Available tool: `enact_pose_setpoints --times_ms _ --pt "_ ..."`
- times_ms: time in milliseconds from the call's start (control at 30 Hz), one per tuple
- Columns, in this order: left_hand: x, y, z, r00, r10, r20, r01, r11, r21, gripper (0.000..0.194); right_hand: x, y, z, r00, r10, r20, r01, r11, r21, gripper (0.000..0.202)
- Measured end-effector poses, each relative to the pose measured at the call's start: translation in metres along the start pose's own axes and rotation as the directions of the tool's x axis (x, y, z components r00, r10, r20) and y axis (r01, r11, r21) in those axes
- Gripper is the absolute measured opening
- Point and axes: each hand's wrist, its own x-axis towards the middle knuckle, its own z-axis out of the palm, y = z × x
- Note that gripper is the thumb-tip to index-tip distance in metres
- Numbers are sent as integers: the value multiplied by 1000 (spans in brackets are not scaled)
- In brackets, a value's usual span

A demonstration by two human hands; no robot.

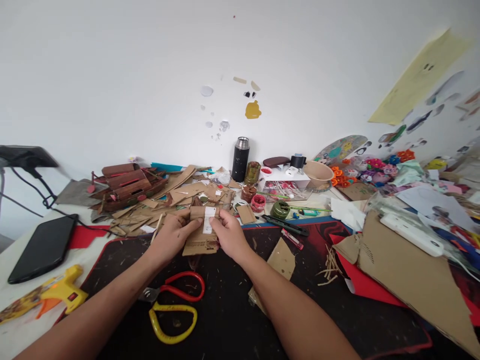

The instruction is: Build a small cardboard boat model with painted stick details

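Note:
Both my hands hold a small piece of brown cardboard (200, 242) with a white label strip, above the dark mat. My left hand (174, 232) grips its left edge, thumb on top. My right hand (228, 231) pinches the right edge, its thumb beside the white label. The fingers underneath are hidden. Below my hands, scissors (178, 287) with one red and one yellow handle loop lie on the mat; my left forearm is beside their pivot. A flat cardboard scrap (282, 257) lies by my right forearm.
At left are a yellow glue gun (65, 290) and a black phone (43, 247). Cardboard scraps and a brown model boat (129, 187) fill the back left. A black flask (240, 160) and paint jars stand behind. Large cardboard (408, 275) lies right.

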Motion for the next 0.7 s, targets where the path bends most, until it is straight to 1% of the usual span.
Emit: enact_pose_setpoints --times_ms 167,267,367,433,533,600,700 --pt "-3 9 -5 996 78 -44 -75 995 61 48 1 -9 -5 998 -63 10 62 996 59 17" --pt "-3 9 -7 993 108 -44 -105 991 80 45 -1 -10 -6 997 -74 14 73 996 45 20" --pt "-4 9 -8 991 130 -20 -127 985 114 45 -2 -8 -4 998 -60 12 60 998 25 22" --pt "-6 12 -7 987 160 -17 -155 971 180 44 -3 -6 -2 998 -61 -4 61 998 18 22" --pt "-7 16 -4 976 213 -45 -191 936 297 42 -2 -5 -1 995 -100 -26 100 995 6 19" --pt "-6 17 -2 974 221 -47 -195 928 317 40 0 -4 -3 994 -106 -28 105 994 -17 19" --pt "-6 17 -3 984 178 -8 -170 952 255 43 2 -4 -5 995 -97 -15 97 995 -29 23"
